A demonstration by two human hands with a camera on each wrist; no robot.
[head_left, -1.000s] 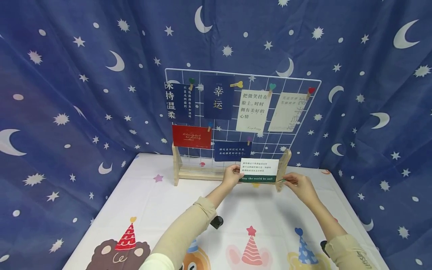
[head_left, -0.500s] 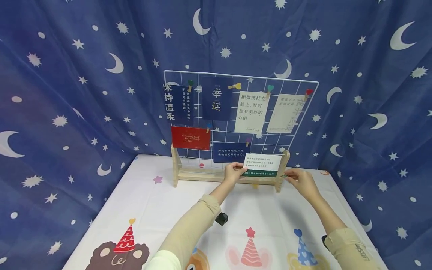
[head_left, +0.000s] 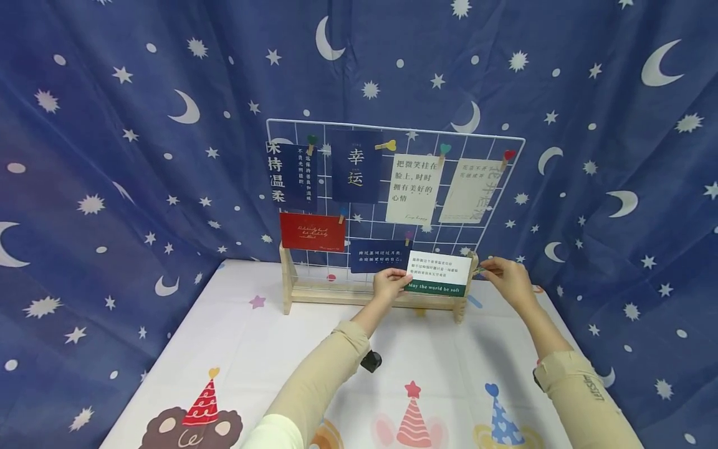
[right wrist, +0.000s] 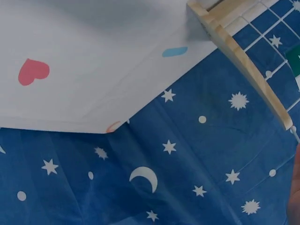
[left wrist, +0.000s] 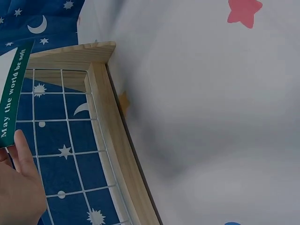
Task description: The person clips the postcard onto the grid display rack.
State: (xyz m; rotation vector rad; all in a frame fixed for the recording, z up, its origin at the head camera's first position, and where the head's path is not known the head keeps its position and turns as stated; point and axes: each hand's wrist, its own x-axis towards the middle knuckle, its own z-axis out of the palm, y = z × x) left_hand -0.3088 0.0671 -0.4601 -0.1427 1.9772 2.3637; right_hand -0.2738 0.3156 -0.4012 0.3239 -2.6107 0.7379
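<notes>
My left hand [head_left: 388, 284] pinches the lower left part of a white card [head_left: 439, 268] with a green band lettered "May the world be soft". In the left wrist view the thumb lies along the card's green band [left wrist: 11, 96]. The card overlaps the lower right of a white wire grid [head_left: 336, 124] in a wooden stand [head_left: 331, 298]. Just right of the card, my right hand [head_left: 513, 282] pinches a small clothespin [head_left: 478, 270] with a greenish end, by the stand's right leg [head_left: 460, 308]. Only an edge of that hand [right wrist: 294, 197] shows in the right wrist view.
Cards hang on the grid by heart-topped clothespins, among them a red card [head_left: 312, 232], a small navy card [head_left: 378, 255] and a cream card [head_left: 412, 189]. Below spreads a white printed tablecloth [head_left: 336, 349]. A starry blue curtain [head_left: 224, 75] stands behind.
The card has risen a little and moved right, overlapping the right leg of the stand. My right hand has gone up and slightly right with the clothespin. The head view has shifted slightly.
</notes>
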